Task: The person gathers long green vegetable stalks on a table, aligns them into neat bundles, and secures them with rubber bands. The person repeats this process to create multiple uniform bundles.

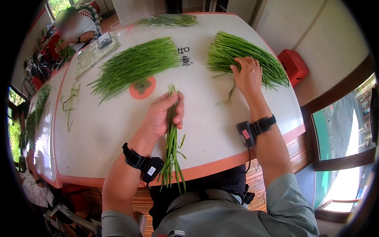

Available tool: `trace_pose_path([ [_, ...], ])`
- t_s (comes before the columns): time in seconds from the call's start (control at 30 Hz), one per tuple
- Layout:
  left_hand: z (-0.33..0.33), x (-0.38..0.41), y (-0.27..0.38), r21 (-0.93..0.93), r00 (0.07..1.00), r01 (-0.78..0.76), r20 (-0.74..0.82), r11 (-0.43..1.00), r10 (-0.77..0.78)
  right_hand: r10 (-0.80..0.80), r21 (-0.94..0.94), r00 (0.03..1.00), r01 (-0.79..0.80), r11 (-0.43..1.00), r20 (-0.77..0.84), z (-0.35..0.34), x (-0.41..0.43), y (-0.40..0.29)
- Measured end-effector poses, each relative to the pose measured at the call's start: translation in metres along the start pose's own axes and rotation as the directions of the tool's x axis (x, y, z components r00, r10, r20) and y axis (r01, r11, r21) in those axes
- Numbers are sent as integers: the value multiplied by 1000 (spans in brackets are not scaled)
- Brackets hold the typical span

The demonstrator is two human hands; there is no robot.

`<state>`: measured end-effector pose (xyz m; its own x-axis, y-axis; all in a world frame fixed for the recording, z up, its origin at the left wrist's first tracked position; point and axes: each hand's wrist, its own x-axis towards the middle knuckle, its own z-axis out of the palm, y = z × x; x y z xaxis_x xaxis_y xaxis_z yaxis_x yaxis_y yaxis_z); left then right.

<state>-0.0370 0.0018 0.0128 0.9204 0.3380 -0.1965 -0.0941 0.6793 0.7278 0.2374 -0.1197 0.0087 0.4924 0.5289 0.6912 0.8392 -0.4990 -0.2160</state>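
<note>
My left hand point(167, 111) is closed round a small bunch of garlic chives point(170, 148). The pale cut ends stick up past the thumb, and the leaf tips hang down over the table's near edge. At the right, my right hand point(248, 74) rests on the near side of a big pile of garlic chives point(234, 49). Its thumb and forefinger are apart, touching the stalks; the other fingertips are partly hidden. A second pile of garlic chives point(142, 56) lies at the centre left, with its stalk ends towards the right pile.
Loose trimmings point(71, 100) are scattered on the left of the white table point(103, 142). A kitchen scale point(105, 40) is on a patterned mat point(91, 56). At the back lies a bag of greens point(168, 20). Other people sit at the left, one holding chives point(67, 51).
</note>
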Motion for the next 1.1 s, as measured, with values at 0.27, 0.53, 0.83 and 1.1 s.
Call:
trace_pose_path([
  [0.27, 1, 0, -1, 52, 1000, -13, -19, 999, 14, 46, 29, 998, -46, 998, 31, 5, 3, 7],
  [0.53, 2, -1, -1, 92, 999, -14, -35, 996, 18, 5, -30, 992, -1, 1000, 124, -7, 5, 2],
  [0.83, 5, 0, -3, 98, 1000, -8, -29, 995, 11, -83, 69, 995, 79, 995, 59, -4, 3, -2],
  [1.1, 4, 0, -2, 107, 1000, -10, -20, 994, 12, -63, 57, 987, 55, 997, 151, -6, 4, 2],
])
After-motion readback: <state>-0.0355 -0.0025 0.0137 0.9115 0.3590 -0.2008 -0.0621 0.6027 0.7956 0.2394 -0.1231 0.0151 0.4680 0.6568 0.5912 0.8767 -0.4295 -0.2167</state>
